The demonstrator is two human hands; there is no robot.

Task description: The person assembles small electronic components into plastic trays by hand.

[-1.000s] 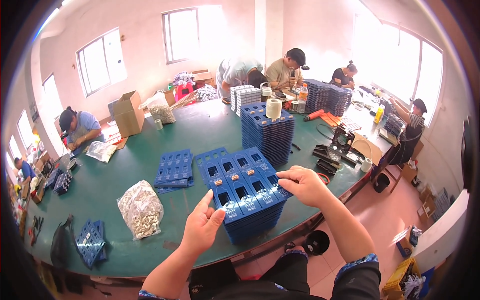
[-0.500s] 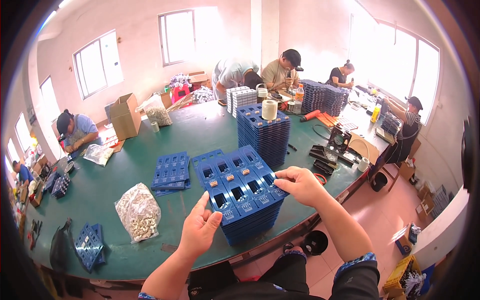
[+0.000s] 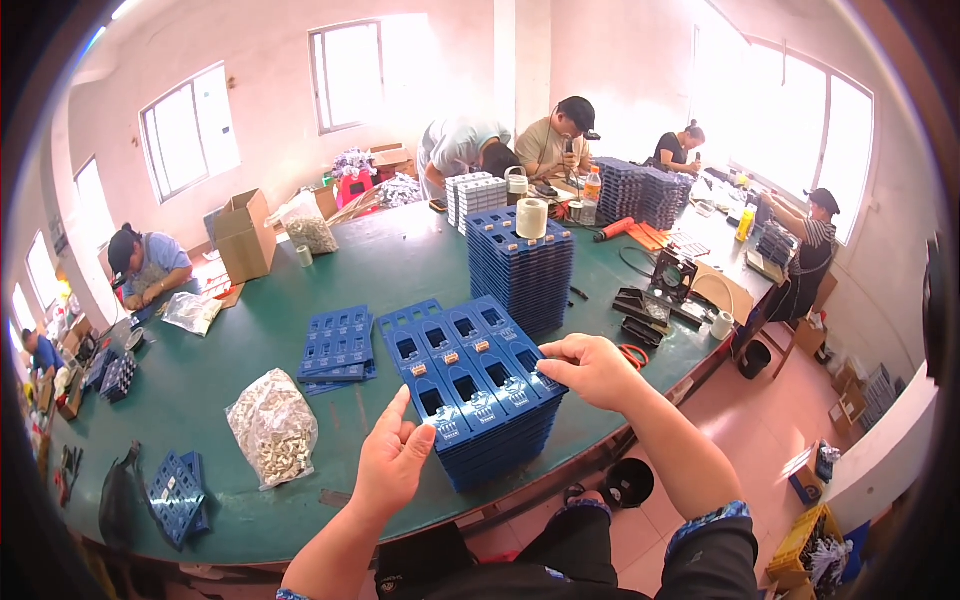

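A blue circuit board panel [image 3: 467, 368] with rectangular cutouts lies on top of a thick stack of like panels [image 3: 500, 450] at the table's near edge. Several small beige connectors sit in a row across its middle. My left hand [image 3: 392, 455] grips the panel's near left edge, index finger stretched along the side and thumb at the corner. At the right edge, my right hand [image 3: 598, 372] pinches the panel between thumb and fingers. The undersides of the fingertips are hidden. A clear bag of small beige connectors [image 3: 272, 428] lies left of my left hand.
Loose blue panels [image 3: 337, 345] lie left of the stack. Behind it stands a taller panel stack [image 3: 520, 275] with a white roll [image 3: 531, 218] on top. Black fixtures [image 3: 645, 305] and red-handled scissors [image 3: 634, 356] lie to the right. Several people work around the green table [image 3: 400, 262].
The view has shifted slightly. Both hands keep their places at the sides of the top panel; nothing has been let go.
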